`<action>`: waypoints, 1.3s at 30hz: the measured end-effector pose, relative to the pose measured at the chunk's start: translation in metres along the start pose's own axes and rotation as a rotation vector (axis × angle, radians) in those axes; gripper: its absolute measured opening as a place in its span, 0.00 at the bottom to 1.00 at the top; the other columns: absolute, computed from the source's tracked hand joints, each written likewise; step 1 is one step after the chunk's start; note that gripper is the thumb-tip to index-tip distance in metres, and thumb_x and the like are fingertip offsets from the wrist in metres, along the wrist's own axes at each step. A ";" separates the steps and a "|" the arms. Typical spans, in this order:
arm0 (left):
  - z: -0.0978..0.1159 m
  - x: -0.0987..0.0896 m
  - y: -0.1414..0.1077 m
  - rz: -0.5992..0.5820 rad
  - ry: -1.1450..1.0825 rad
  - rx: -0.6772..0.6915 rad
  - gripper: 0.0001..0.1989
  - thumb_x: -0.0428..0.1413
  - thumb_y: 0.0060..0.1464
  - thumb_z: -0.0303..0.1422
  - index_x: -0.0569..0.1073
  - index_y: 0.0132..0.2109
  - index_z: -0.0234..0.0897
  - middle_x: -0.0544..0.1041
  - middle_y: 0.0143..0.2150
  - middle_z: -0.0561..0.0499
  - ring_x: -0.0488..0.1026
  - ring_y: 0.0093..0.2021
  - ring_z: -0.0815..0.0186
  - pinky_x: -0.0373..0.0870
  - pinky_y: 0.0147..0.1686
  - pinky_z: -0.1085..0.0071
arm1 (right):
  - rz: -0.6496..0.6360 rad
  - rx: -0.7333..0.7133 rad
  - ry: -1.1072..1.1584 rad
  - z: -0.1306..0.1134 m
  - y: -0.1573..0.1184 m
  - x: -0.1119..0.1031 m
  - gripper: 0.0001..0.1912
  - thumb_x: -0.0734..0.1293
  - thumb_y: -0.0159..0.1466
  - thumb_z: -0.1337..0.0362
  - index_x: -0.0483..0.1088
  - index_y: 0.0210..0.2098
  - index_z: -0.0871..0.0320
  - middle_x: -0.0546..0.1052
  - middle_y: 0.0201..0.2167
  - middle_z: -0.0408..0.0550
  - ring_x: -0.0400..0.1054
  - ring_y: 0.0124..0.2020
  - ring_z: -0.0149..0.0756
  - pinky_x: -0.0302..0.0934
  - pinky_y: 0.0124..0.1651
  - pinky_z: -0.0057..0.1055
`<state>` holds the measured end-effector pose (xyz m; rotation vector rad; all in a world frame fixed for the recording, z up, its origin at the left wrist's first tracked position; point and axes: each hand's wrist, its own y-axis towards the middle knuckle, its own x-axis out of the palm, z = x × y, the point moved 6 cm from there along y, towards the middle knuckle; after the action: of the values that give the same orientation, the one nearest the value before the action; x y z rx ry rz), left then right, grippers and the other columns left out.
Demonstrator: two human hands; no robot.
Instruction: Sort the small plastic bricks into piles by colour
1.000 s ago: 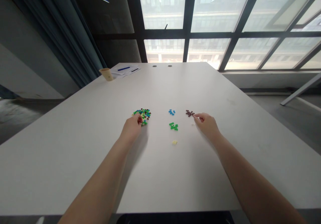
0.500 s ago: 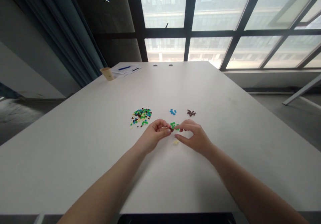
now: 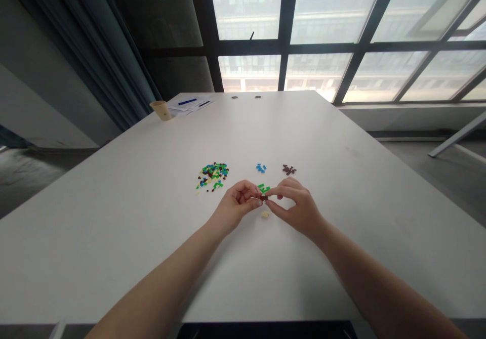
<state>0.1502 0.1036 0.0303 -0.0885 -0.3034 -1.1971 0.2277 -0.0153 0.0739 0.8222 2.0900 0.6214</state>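
Observation:
A small dark brown brick [image 3: 264, 198] is held up between my two hands over the white table [image 3: 228, 268]. My left hand [image 3: 240, 201] pinches it from the left with thumb and fingertips. From the right, the thumb and index finger of my right hand [image 3: 294, 201] close on the same brick. Just behind the fingertips lie several green bricks [image 3: 262, 188], partly hidden. Pale yellow bricks [image 3: 265, 214] rest on the table just in front of the hands.
A mixed heap of small coloured bricks [image 3: 212, 174] lies to the left. Beyond the hands are a group of blue bricks [image 3: 260, 168] and a group of brown bricks [image 3: 289, 169]. A beige cup [image 3: 161, 111] stands by papers [image 3: 188, 107] with a blue pen [image 3: 187, 101] at the far left.
My right thumb and index finger have come together on the brown brick, where they were apart before. My left hand has shifted slightly to the right with it.

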 end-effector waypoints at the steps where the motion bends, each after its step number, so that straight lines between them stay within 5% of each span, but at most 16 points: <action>1: 0.000 0.000 0.000 0.000 0.004 0.004 0.10 0.63 0.42 0.25 0.68 0.30 0.35 0.72 0.31 0.55 0.69 0.32 0.75 0.67 0.34 0.78 | 0.001 -0.006 -0.012 0.000 0.000 -0.001 0.03 0.68 0.55 0.67 0.72 0.31 0.55 0.69 0.22 0.42 0.63 0.27 0.30 0.59 0.35 0.31; 30: -0.001 0.003 0.000 -0.058 0.071 -0.028 0.11 0.62 0.44 0.30 0.68 0.35 0.37 0.72 0.32 0.53 0.69 0.33 0.73 0.64 0.35 0.77 | -0.041 -0.055 -0.088 -0.004 0.004 -0.007 0.03 0.66 0.57 0.65 0.73 0.30 0.54 0.69 0.21 0.41 0.62 0.26 0.30 0.58 0.36 0.32; 34: 0.007 -0.014 0.004 0.031 0.350 -0.046 0.12 0.60 0.45 0.35 0.68 0.37 0.37 0.72 0.36 0.50 0.70 0.39 0.67 0.65 0.38 0.71 | 0.056 0.110 -0.144 0.022 0.010 -0.037 0.05 0.66 0.57 0.63 0.74 0.31 0.56 0.66 0.20 0.42 0.62 0.26 0.32 0.57 0.34 0.30; 39: 0.019 -0.067 0.011 0.341 1.194 -0.030 0.11 0.54 0.47 0.34 0.70 0.40 0.37 0.70 0.44 0.44 0.66 0.47 0.57 0.62 0.48 0.60 | 0.150 0.473 -0.411 0.096 -0.003 -0.072 0.09 0.66 0.55 0.60 0.75 0.29 0.58 0.60 0.18 0.40 0.57 0.22 0.31 0.52 0.29 0.29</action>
<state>0.1346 0.1725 0.0303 0.5214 0.7518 -0.7458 0.3392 -0.0552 0.0528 1.2607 1.8195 0.0113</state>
